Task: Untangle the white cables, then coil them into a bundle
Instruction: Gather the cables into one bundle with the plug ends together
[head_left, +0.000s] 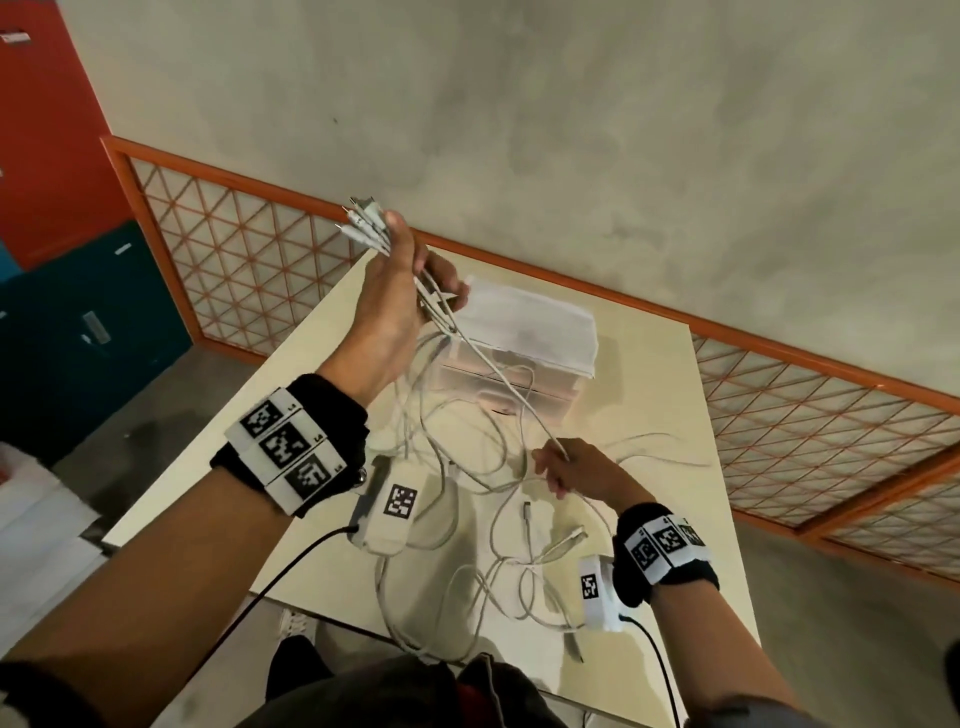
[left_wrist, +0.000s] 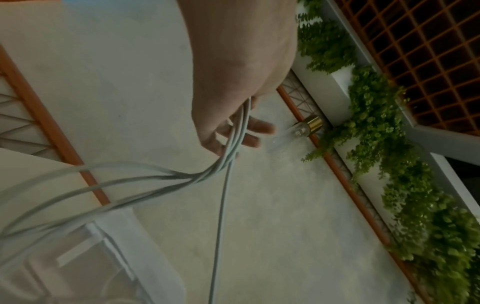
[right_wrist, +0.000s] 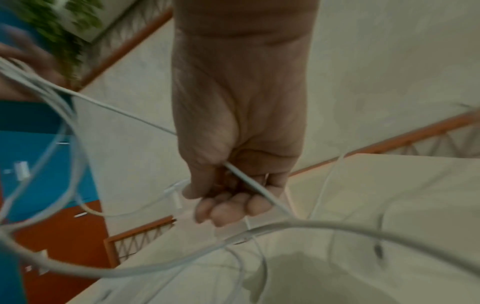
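Several white cables (head_left: 467, 457) hang in tangled loops over the cream table (head_left: 649, 374). My left hand (head_left: 400, 291) is raised high and grips their gathered ends, with the plugs (head_left: 363, 221) fanning out above the thumb. In the left wrist view the strands (left_wrist: 233, 139) run through the curled fingers (left_wrist: 257, 131) and drop away. Lower and to the right, my right hand (head_left: 571, 467) grips one cable (right_wrist: 249, 181) that runs taut up to the left hand. Loose loops and connectors (head_left: 527, 512) lie on the table near its front edge.
A translucent plastic box (head_left: 524, 343) with a white lid stands on the table behind the cables. Orange lattice railing (head_left: 234, 260) borders the floor beyond. Blue and red cabinets (head_left: 78, 312) stand at the left. Green foliage (left_wrist: 389, 144) hangs nearby.
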